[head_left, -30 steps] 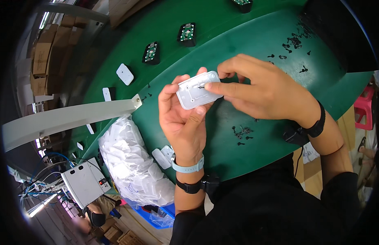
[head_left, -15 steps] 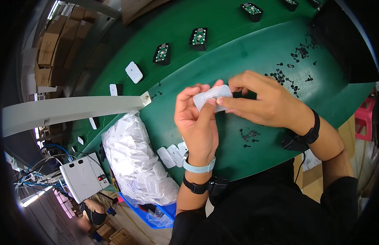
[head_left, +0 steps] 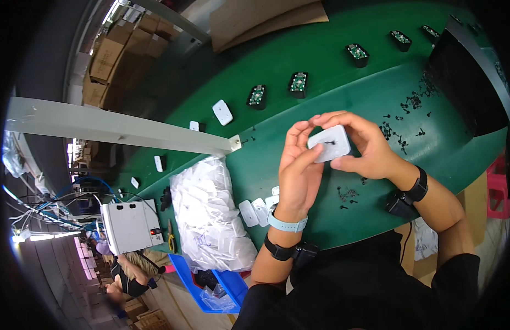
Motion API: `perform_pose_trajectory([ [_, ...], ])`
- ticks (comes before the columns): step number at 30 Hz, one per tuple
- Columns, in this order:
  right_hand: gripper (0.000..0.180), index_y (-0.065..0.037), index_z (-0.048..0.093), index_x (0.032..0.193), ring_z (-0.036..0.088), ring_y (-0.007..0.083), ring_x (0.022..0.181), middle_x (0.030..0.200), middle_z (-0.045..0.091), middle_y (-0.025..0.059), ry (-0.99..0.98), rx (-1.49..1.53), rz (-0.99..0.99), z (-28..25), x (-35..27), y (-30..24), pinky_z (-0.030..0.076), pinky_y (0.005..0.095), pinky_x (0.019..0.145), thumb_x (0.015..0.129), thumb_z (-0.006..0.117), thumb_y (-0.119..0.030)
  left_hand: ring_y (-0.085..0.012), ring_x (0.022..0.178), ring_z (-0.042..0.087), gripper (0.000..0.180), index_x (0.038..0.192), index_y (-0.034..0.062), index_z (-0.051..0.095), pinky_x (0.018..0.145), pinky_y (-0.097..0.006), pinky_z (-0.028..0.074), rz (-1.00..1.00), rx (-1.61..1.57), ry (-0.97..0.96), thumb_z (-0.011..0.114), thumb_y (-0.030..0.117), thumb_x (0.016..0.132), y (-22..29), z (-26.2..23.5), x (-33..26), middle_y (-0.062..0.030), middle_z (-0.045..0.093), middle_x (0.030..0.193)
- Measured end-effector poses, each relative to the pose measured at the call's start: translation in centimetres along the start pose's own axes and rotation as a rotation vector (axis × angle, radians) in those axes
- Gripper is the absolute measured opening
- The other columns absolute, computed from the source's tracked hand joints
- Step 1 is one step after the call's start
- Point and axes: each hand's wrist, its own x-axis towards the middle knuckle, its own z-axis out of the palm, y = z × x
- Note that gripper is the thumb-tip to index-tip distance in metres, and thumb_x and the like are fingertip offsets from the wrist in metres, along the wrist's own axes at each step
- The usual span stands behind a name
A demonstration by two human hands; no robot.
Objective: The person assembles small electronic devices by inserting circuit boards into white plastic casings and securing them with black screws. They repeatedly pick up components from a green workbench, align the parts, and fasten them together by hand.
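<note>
Head view: a white cover (head_left: 341,135) bearing a black piece (head_left: 332,143) is held over the tabletop (head_left: 334,228), clamped by left hand (head_left: 299,165) and right hand (head_left: 371,149); left of the cover, a metal beam (head_left: 128,131) and filled bag (head_left: 208,212) are seen.

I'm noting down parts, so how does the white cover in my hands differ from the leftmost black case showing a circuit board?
Colour: the white cover carries a small black piece; the black case frames a green circuit board. Depth: the cover looks shallow, the case deeper. Pose: your left hand and right hand hold the cover; the case sits on the green surface. Both are roughly rectangular.
</note>
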Motion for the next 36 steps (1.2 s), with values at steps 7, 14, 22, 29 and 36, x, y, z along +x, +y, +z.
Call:
perform_pose_trajectory([
  [7, 0.044, -0.003, 0.057, 0.123, 0.064, 0.0215, 0.112, 0.12, 0.067, 0.0142, 0.095, 0.435, 0.2, -3.5, 0.8, -1.1, 0.051, 0.0366, 0.099, 0.08, 0.064, -0.005, -0.0402, 0.121, 0.044, 0.069, 0.131, -0.0038, 0.042, 0.107, -0.047, 0.033, 0.44, 1.561, 0.469, 0.076, 0.02, 0.076, 5.4, -6.3, 8.9, -0.025, 0.049, 0.128],
  [14, 0.045, 0.002, 0.06, 0.124, 0.066, 0.0207, 0.108, 0.113, 0.068, 0.0115, 0.02, 0.49, 0.179, -3.9, 1.1, -1.1, 0.051, 0.0358, 0.097, 0.08, 0.065, -0.006, -0.0408, 0.11, 0.06, 0.064, 0.134, -0.0052, 0.037, 0.095, -0.051, 0.047, 0.206, 1.965, 0.408, 0.073, 0.013, 0.083, 6.4, -9.0, 14.4, -0.0273, 0.057, 0.125],
  [22, 0.049, 0.005, 0.06, 0.127, 0.066, 0.0192, 0.104, 0.11, 0.068, 0.0116, 0.026, 0.455, 0.176, -4.5, 0.6, -2.2, 0.051, 0.0339, 0.096, 0.081, 0.069, -0.007, -0.0195, 0.108, 0.062, 0.061, 0.13, 0.0003, 0.038, 0.092, -0.03, 0.053, 0.271, 1.042, -0.157, 0.074, -0.011, 0.081, 4.3, -1.9, 3.1, -0.0164, 0.059, 0.124],
  [29, 0.045, 0.007, 0.06, 0.125, 0.068, 0.0208, 0.103, 0.11, 0.069, 0.0135, -0.047, 0.687, 0.248, -3.9, 0.6, -0.8, 0.052, 0.0349, 0.097, 0.082, 0.067, -0.005, -0.0197, 0.109, 0.063, 0.051, 0.13, -0.0027, 0.052, 0.1, -0.034, 0.048, 0.156, 0.401, -0.181, 0.075, -0.003, 0.084, 1.4, -2.1, 1.4, -0.0128, 0.065, 0.119],
  [36, 0.042, 0.007, 0.06, 0.126, 0.07, 0.0173, 0.098, 0.108, 0.069, 0.0117, 0.043, 0.438, 0.365, -3.6, 0.7, -0.8, 0.056, 0.031, 0.091, 0.086, 0.072, 0.001, -0.0228, 0.11, 0.064, 0.044, 0.128, -0.0079, 0.057, 0.097, -0.035, 0.052, 0.169, 0.401, -0.071, 0.072, 0.002, 0.088, 0.5, -1.4, 1.1, -0.0105, 0.063, 0.115],
])
